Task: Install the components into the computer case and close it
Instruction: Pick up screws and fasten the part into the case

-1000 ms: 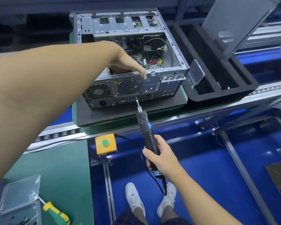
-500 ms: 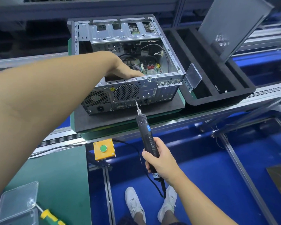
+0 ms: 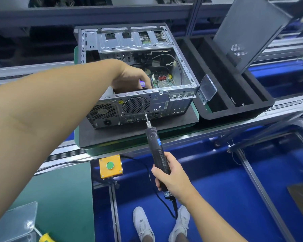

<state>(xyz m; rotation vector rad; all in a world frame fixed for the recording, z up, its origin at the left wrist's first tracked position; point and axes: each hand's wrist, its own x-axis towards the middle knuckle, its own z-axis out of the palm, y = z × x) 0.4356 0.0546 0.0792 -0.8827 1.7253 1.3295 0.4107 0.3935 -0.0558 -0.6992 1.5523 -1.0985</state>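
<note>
The open computer case (image 3: 182,67) lies on a black pad, its rear wall facing me. My left hand (image 3: 129,76) reaches inside it, just behind the rear wall. It holds a black fan with a round purple label (image 3: 142,83) against that wall, and the fingers are partly hidden. My right hand (image 3: 171,179) grips a black electric screwdriver (image 3: 157,151). Its bit touches the lower right corner of the round fan grille (image 3: 136,104) on the rear wall. The grey side panel (image 3: 248,32) leans upright in a black foam tray (image 3: 234,105) to the right.
A yellow box with a green button (image 3: 110,165) hangs below the conveyor rail. At lower left, a clear plastic box (image 3: 16,222) and a yellow-handled screwdriver (image 3: 45,238) lie on a green mat (image 3: 63,198). The screwdriver's cable trails down toward my feet.
My left hand has moved from the rear wall's top edge down into the case. The screwdriver bit has risen slightly to the fan grille's corner.
</note>
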